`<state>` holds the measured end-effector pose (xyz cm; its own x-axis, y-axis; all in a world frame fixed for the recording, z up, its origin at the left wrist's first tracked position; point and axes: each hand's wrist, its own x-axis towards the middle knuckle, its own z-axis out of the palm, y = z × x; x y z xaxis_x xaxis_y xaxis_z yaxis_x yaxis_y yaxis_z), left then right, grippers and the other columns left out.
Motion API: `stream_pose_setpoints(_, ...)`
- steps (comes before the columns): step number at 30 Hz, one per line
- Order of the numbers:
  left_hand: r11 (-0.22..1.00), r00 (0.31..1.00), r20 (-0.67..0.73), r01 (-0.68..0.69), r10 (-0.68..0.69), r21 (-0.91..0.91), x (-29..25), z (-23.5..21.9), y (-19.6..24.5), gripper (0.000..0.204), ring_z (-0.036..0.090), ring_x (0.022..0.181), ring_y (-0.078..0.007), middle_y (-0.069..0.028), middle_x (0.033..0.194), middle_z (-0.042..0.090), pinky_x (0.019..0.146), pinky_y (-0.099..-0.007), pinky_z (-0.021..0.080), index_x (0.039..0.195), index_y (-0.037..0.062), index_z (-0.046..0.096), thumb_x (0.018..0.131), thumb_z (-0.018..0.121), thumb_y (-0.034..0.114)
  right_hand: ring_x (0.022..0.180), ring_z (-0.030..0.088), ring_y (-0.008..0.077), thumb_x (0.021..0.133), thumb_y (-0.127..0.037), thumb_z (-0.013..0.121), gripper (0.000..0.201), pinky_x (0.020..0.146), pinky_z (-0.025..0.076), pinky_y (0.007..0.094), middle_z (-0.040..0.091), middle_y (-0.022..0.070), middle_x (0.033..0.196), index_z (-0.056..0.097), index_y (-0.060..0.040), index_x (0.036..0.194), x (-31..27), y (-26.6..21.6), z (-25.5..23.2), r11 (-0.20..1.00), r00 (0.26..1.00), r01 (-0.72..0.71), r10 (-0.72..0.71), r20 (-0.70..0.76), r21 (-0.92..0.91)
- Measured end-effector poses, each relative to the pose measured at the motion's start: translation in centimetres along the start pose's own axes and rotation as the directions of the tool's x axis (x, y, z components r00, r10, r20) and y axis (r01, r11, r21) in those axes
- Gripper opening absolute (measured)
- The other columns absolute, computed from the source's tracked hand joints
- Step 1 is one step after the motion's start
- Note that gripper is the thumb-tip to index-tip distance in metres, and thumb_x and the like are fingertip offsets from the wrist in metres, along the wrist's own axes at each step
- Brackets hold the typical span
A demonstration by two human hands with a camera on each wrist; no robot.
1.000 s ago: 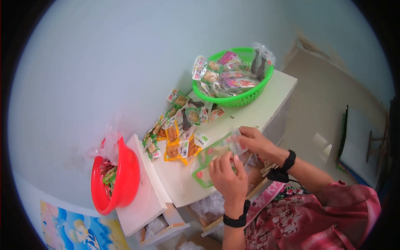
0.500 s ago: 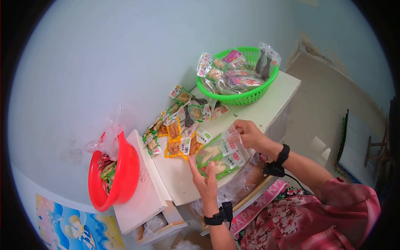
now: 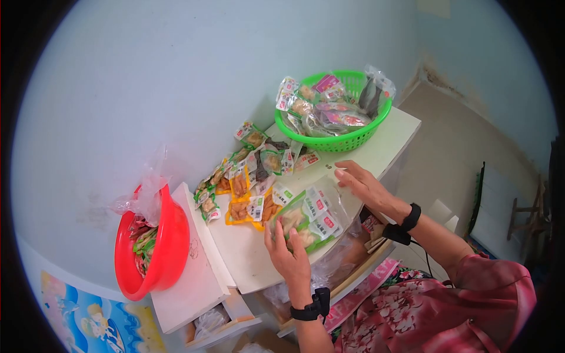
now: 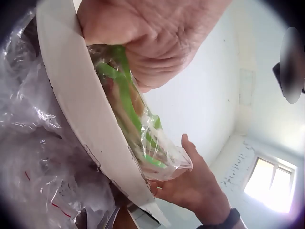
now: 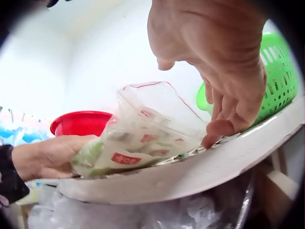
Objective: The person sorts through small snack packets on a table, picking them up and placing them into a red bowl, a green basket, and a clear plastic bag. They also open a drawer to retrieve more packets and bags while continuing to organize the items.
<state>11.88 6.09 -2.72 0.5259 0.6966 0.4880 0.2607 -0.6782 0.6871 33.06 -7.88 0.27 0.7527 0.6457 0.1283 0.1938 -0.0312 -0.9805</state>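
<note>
A clear zip bag [image 3: 318, 206] with green-edged snack packets inside lies near the front edge of the white table. In the right wrist view its mouth stands up, lined in red. My left hand [image 3: 288, 260] touches the bag's lower left end, fingers fairly straight along it. Over the mouth end, my right hand [image 3: 369, 189] reaches out with loosely extended fingers and nothing held. The left wrist view shows the bag [image 4: 138, 114] between my left hand [image 4: 157, 40] and the right hand [image 4: 193, 191]; the left fingertips are partly hidden.
Small snack packets [image 3: 239, 179] are heaped against the wall on the white tabletop [image 3: 235, 253]. Behind them stands a green basket [image 3: 347, 141] of larger packs. A red basin [image 3: 176, 235] sits at left. Below the table edge, an open drawer [image 3: 347, 288] holds clear plastic bags.
My right hand has let go of the zip bag's mouth and opened out. My left hand has shifted from the bag's front side to its lower left end, and the bag lies flatter.
</note>
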Motion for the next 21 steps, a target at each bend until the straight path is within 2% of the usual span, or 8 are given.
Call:
stream_pose_setpoints(3, 0.999, 1.0, 0.002, 0.021, -0.021, -0.035, 0.0, -0.1, 0.7, 0.045, 0.046, 0.141, -0.0429, -0.03, 0.152, 0.045, 0.11, -0.0475, 0.043, 0.144, 0.0014, 0.058, 0.103, 0.059, 0.021, 0.107, 0.066, 0.0264, 0.101, -0.045, 0.064, 0.073, 0.097, 0.05, 0.0425, 0.066, 0.025, 0.127, 0.041, -0.0008, 0.154, -1.2, -3.5, 0.5, 0.978, 0.957, -0.198, 0.179, 0.228, 0.066)
stream_pose_setpoints(6, 1.0, 1.0, -0.005, 0.002, -0.003, -0.02, -0.1, 0.0, 0.2, 0.046, 0.047, 0.14, -0.0429, -0.0287, 0.151, 0.047, 0.108, -0.0477, 0.044, 0.144, 0.0005, 0.056, 0.103, 0.059, 0.02, 0.098, 0.067, 0.023, 0.097, -0.035, 0.071, 0.076, 0.087, 0.052, 0.0365, 0.071, 0.0194, 0.115, 0.037, -0.0027, 0.157, -0.8, -1.4, 1.9, 0.999, 0.97, 0.023, -0.034, 0.242, 0.049)
stream_pose_setpoints(9, 0.999, 1.0, -0.005, -0.013, 0.013, -0.032, -0.5, 0.2, -0.4, 0.048, 0.048, 0.138, -0.0425, -0.0272, 0.149, 0.049, 0.107, -0.0471, 0.045, 0.145, -0.0001, 0.054, 0.102, 0.061, 0.02, 0.095, 0.066, 0.0153, 0.094, -0.013, 0.073, 0.073, 0.08, 0.051, 0.031, 0.071, 0.0128, 0.107, 0.038, -0.0048, 0.158, 0.3, -0.3, 2.2, 0.996, 0.963, -0.071, 0.051, 0.266, 0.063)
stream_pose_setpoints(12, 0.99, 0.999, -0.006, 0.038, -0.039, -0.139, -0.8, -0.3, 0.0, 0.052, 0.048, 0.137, -0.042, -0.0264, 0.147, 0.051, 0.108, -0.0467, 0.045, 0.148, -0.0006, 0.05, 0.102, 0.063, 0.02, 0.084, 0.064, 0.0108, 0.091, 0.003, 0.069, 0.069, 0.074, 0.05, 0.0266, 0.07, 0.0064, 0.093, 0.044, -0.0047, 0.155, 1.0, -0.5, 3.0, 0.992, 0.962, 0.096, -0.113, 0.248, 0.08)
stream_pose_setpoints(16, 0.988, 0.996, -0.08, -0.058, 0.047, -0.145, -2.0, -1.3, 0.5, 0.06, 0.048, 0.138, -0.0413, -0.0267, 0.145, 0.05, 0.108, -0.045, 0.046, 0.152, -0.0026, 0.042, 0.101, 0.065, 0.018, 0.075, 0.065, 0.0178, 0.088, 0.002, 0.066, 0.061, 0.069, 0.051, 0.035, 0.067, 0.0089, 0.081, 0.055, -0.0094, 0.146, 1.8, -4.4, 4.4, 0.885, 0.879, 0.45, -0.416, 0.231, -0.121)
stream_pose_setpoints(18, 0.977, 0.996, -0.083, 0.004, -0.023, -0.212, -3.0, -1.6, 0.7, 0.065, 0.048, 0.138, -0.0403, -0.0267, 0.147, 0.047, 0.109, -0.0445, 0.047, 0.154, -0.0036, 0.037, 0.099, 0.067, 0.015, 0.074, 0.065, 0.022, 0.086, 0.002, 0.066, 0.062, 0.069, 0.051, 0.0368, 0.066, 0.0108, 0.081, 0.056, -0.0125, 0.146, 1.8, -8.0, 4.9, 0.767, 0.798, 0.599, -0.546, 0.257, -0.23)
stream_pose_setpoints(19, 0.969, 0.995, -0.081, 0.034, -0.055, -0.246, -3.5, -1.7, 0.7, 0.069, 0.048, 0.138, -0.0398, -0.0268, 0.148, 0.046, 0.11, -0.0443, 0.047, 0.155, -0.0042, 0.035, 0.099, 0.069, 0.014, 0.075, 0.065, 0.03, 0.086, -0.001, 0.067, 0.061, 0.07, 0.052, 0.0396, 0.067, 0.013, 0.083, 0.058, -0.016, 0.144, 1.7, -9.7, 5.2, 0.77, 0.793, 0.602, -0.543, 0.277, -0.213)
stream_pose_setpoints(21, 0.943, 0.993, -0.092, 0.044, -0.078, -0.329, -4.4, -2.0, 0.6, 0.074, 0.048, 0.139, -0.0389, -0.0264, 0.151, 0.043, 0.112, -0.0447, 0.046, 0.157, -0.0043, 0.032, 0.096, 0.072, 0.011, 0.077, 0.066, 0.0314, 0.087, -0.004, 0.067, 0.057, 0.07, 0.053, 0.041, 0.069, 0.0127, 0.085, 0.06, -0.0168, 0.143, 1.7, -12.2, 5.9, 0.692, 0.73, 0.679, -0.603, 0.321, -0.244)
